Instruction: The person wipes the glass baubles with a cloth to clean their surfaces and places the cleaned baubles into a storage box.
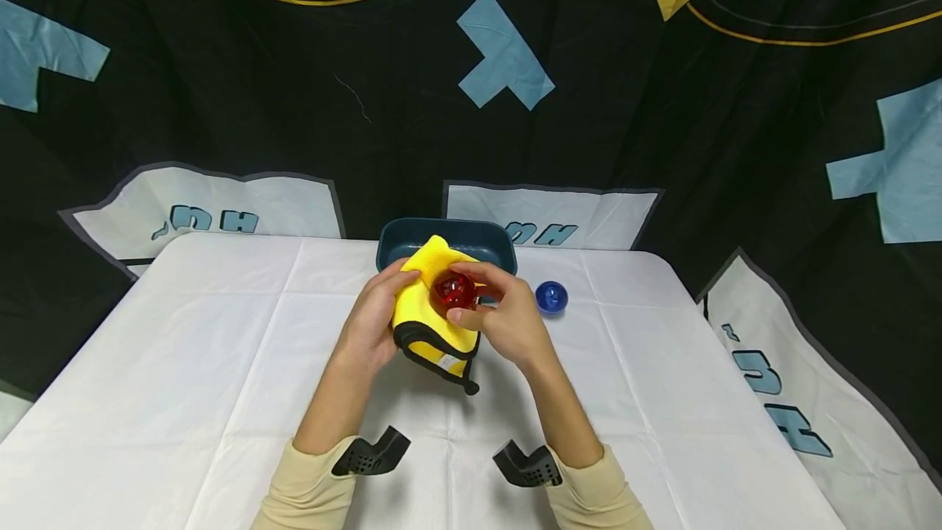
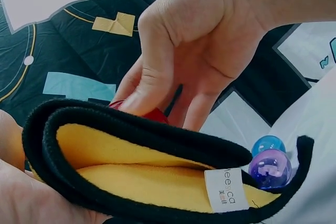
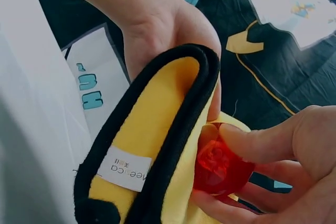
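A yellow cloth (image 1: pixel 434 334) with black edging and a white label (image 2: pixel 226 190) hangs folded from my left hand (image 1: pixel 374 316), which grips it by its left side. My right hand (image 1: pixel 508 313) pinches a clear red ball (image 1: pixel 455 291) between thumb and fingers. The ball lies against the cloth, as the right wrist view also shows with the red ball (image 3: pixel 218 163) beside the yellow fabric. To the right of my right hand, a blue ball (image 1: pixel 551 298) sits on the table. In the left wrist view, a purple ball (image 2: pixel 270 169) overlaps a blue one.
Directly behind my hands stands a dark teal tray (image 1: pixel 412 229), partly covered by them and the cloth. A white cloth covers the table (image 1: pixel 221 399). Beyond its far edge hangs a black backdrop (image 1: pixel 331 105) with blue and yellow patches.
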Demonstrator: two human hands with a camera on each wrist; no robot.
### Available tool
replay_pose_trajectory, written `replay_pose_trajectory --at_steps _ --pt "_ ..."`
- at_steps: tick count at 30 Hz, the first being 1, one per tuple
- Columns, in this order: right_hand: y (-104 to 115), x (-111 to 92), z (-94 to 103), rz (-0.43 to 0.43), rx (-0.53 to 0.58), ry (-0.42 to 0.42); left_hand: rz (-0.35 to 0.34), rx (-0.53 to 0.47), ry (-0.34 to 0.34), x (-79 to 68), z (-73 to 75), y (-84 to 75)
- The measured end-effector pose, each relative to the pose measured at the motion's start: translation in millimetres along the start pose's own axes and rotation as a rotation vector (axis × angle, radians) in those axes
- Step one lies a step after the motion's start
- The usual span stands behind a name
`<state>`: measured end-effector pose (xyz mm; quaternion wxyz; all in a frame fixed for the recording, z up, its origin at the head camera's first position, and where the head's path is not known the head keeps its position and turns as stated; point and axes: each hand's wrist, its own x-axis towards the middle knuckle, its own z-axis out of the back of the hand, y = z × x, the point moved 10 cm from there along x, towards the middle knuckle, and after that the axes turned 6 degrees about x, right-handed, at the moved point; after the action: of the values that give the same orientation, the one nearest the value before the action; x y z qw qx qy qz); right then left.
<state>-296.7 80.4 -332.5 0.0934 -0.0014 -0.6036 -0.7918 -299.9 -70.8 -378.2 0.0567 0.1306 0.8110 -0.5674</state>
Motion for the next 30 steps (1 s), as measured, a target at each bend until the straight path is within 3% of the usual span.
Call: replay_pose_trajectory --at_steps 5,13,19,26,30 --pt "-4.5 1.9 3.5 -0.035 -0.034 -0.043 0.003 0.002 -0.012 -0.6 1.9 -0.9" --pt "-17.4 4.7 0.0 -0.124 0.071 -0.023 -0.007 -0.011 -0.006 -1.4 2.9 -2.7" --pt "-17.9 4.1 1.3 -0.133 0.018 -0.043 -0.011 -0.015 0.000 -1.0 1.3 -3.0" --pt "-1.6 0.8 1.8 0.000 -0.014 -0.062 0.006 -0.015 0.004 -0.1 -0.9 0.1" --pt "1.3 -0.5 -0.4 0.002 0.001 -0.006 -0.002 -0.013 0.003 -0.2 -0.3 -0.1"
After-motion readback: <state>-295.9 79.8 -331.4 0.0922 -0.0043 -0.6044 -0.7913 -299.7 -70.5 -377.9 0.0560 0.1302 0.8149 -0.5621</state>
